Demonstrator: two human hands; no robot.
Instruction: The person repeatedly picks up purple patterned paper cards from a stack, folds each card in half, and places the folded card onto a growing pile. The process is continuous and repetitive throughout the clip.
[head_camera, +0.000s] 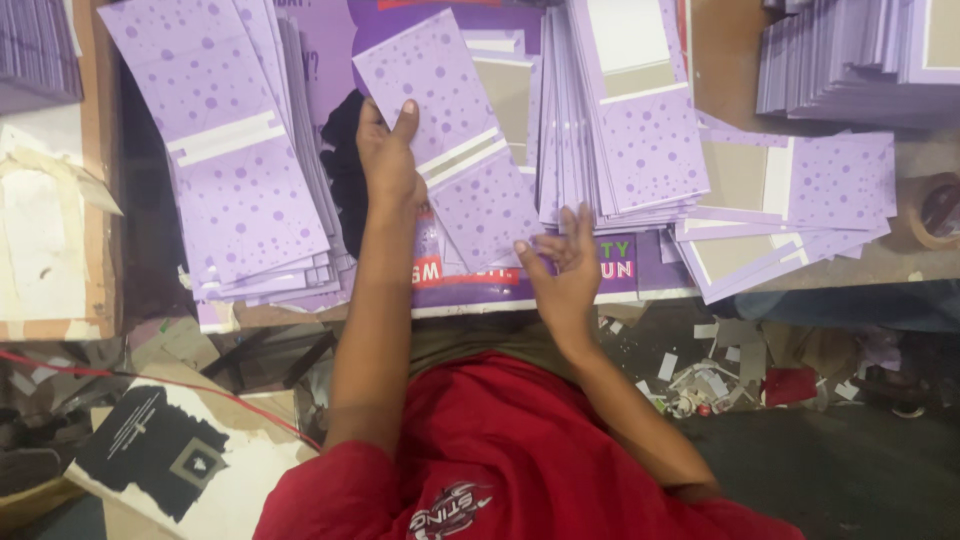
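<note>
A flat purple dotted card (450, 140) lies mid-surface, thin, light and bendable, best taken by its edges. The left hand (388, 160) presses its left edge, fingers flat; the right hand (562, 265), loosely open, touches its lower corner. Matching card stacks (240, 170) flank it; a tape roll (935, 210) sits at the right edge.

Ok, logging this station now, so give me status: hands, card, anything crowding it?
Left hand flat on dotted purple card, fingers spread. Right hand open at card's lower edge. Card stacks close on both sides.
</note>
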